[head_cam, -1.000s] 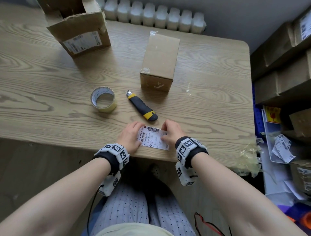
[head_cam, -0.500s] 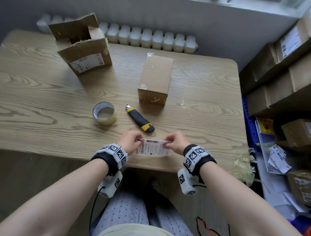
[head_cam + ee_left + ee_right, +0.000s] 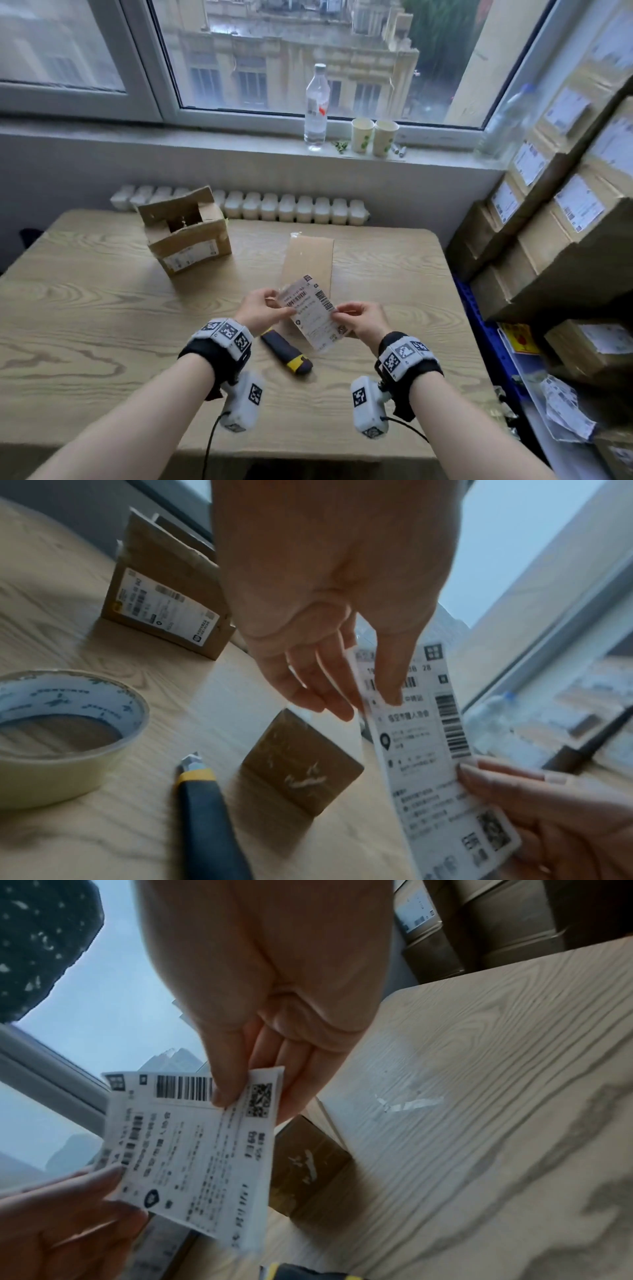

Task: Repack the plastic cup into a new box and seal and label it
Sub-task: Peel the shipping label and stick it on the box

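Note:
I hold a white shipping label [image 3: 314, 315] in the air above the table, printed side toward me. My left hand [image 3: 262, 308] pinches its upper left edge between thumb and fingers [image 3: 390, 693]. My right hand [image 3: 363, 320] pinches its right edge [image 3: 226, 1096]. Just behind the label lies the closed, taped cardboard box [image 3: 308, 263], its near end showing in the left wrist view [image 3: 301, 764]. The plastic cup is not visible.
An opened old box [image 3: 185, 236] with a label stands at the back left. A tape roll [image 3: 61, 731] and a black-and-yellow utility knife [image 3: 286, 351] lie near my hands. Stacked parcels [image 3: 561, 219] fill the right side. A bottle [image 3: 317, 106] and paper cups [image 3: 375, 137] stand on the windowsill.
Both hands lifted the label off the table edge and raised it upright in front of the sealed box. The head view tilted up toward the window.

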### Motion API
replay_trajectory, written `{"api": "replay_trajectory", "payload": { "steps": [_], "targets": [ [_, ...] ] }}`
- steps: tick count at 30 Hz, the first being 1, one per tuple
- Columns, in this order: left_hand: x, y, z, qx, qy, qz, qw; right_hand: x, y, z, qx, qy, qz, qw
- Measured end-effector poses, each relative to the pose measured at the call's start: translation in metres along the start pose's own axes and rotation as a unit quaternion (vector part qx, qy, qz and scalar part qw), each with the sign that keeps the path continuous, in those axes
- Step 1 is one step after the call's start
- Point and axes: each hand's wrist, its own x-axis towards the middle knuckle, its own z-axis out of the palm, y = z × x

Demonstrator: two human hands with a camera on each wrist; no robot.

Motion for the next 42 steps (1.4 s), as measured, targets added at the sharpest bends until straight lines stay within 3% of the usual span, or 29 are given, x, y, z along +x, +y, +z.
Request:
{"api": "replay_trajectory", "payload": {
  "steps": [5,11,18,25,32,42],
  "targets": [
    [0.01,0.025,-0.013,-0.103,-0.035,-0.046,0.993,0.009,-0.023,0.013,0.078,0.017,0.012,0.997],
    [0.028,0.029,-0.028,-0.046,-0.033,-0.008,0.998,0.022,-0.039,0.026,0.065,-0.006,0.005,0.998],
    [0.032,0.023,-0.046,0.01,-0.091,-0.004,0.996,0.034,-0.05,0.042,0.098,0.038,-0.027,0.994],
    [0.04,0.021,-0.059,0.036,-0.106,0.003,0.994,0.038,-0.058,0.054,0.058,0.082,-0.079,0.992],
    [0.049,0.021,-0.064,0.043,-0.114,0.016,0.992,0.045,-0.059,0.06,0.039,0.085,-0.074,0.993],
    [0.058,0.035,-0.07,0.094,-0.153,0.033,0.983,0.057,-0.062,0.061,-0.11,0.142,-0.095,0.979]
  ]
}}
